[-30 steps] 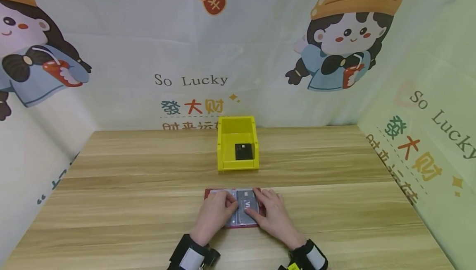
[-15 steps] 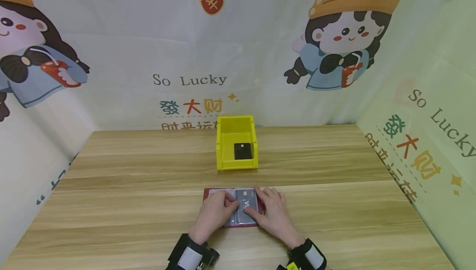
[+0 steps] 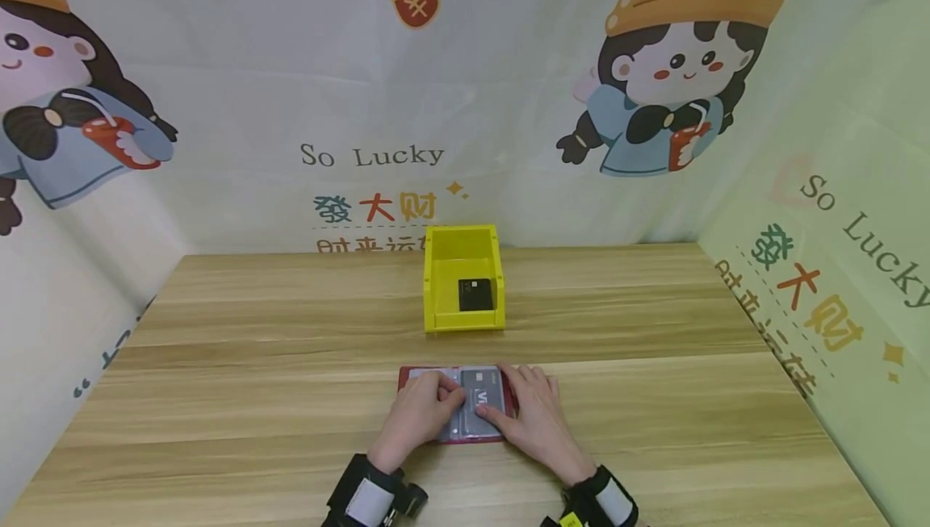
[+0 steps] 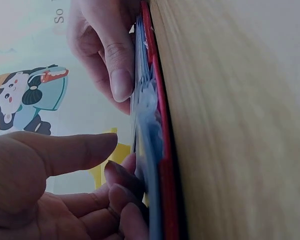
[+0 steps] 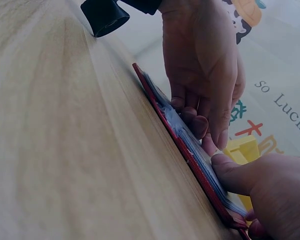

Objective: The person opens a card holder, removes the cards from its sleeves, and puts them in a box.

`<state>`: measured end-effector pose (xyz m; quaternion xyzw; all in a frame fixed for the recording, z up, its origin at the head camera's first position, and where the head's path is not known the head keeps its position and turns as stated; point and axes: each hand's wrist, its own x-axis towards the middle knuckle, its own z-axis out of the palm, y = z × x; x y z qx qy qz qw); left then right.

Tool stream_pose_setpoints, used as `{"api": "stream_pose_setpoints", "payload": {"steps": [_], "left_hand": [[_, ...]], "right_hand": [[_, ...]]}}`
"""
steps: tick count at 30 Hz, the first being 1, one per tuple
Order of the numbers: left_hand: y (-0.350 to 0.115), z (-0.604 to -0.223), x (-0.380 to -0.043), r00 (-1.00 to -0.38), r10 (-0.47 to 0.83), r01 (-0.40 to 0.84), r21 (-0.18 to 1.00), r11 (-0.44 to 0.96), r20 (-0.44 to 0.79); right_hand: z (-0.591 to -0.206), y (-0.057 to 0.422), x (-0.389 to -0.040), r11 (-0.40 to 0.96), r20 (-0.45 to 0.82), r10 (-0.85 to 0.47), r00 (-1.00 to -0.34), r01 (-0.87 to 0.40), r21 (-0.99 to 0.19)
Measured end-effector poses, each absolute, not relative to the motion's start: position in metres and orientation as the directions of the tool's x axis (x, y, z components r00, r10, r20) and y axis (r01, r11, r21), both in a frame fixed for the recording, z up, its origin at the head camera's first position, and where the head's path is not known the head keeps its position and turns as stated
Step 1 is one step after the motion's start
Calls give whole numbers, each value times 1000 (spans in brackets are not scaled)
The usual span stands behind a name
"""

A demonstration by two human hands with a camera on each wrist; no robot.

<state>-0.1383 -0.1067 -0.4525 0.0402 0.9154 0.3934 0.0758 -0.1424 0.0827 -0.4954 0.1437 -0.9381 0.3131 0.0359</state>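
Note:
A red card holder (image 3: pixel 450 440) lies opened out on the table, with clear sleeves inside. In its right-hand sleeve sits a grey VISA card (image 3: pixel 487 383). My left hand (image 3: pixel 420 414) rests loosely bent fingers on the left-hand sleeves near the middle; the left wrist view shows a gap between its thumb (image 4: pixel 97 149) and fingertips (image 4: pixel 121 175). My right hand (image 3: pixel 538 422) holds the right side of the holder, thumb (image 5: pixel 230 175) on the sleeve over the card and fingers at the outer edge. Its fingertips are partly hidden.
Behind the holder stands a yellow bin (image 3: pixel 465 320) with a black card (image 3: pixel 475 295) inside. Wood-grain tabletop (image 3: pixel 254 382) surrounds both. A printed cloth backdrop (image 3: pixel 508 107) closes off the back and sides. Both wrists wear black camera straps.
Nearly nothing differs. Both hands and the card holder keep their places; the whole head view shifts by only a few pixels.

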Motion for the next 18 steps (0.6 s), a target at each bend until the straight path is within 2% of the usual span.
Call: {"api": "stream_pose_setpoints", "payload": {"steps": [9, 18], "left_hand": [[-108, -453, -140, -980, 127, -29, 748, 663, -150], [-107, -451, -139, -982, 128, -23, 759, 651, -139]], "right_hand": [[-495, 83, -142, 752, 144, -244, -959, -281, -596], [-496, 83, -144, 752, 149, -232, -961, -274, -599]]}}
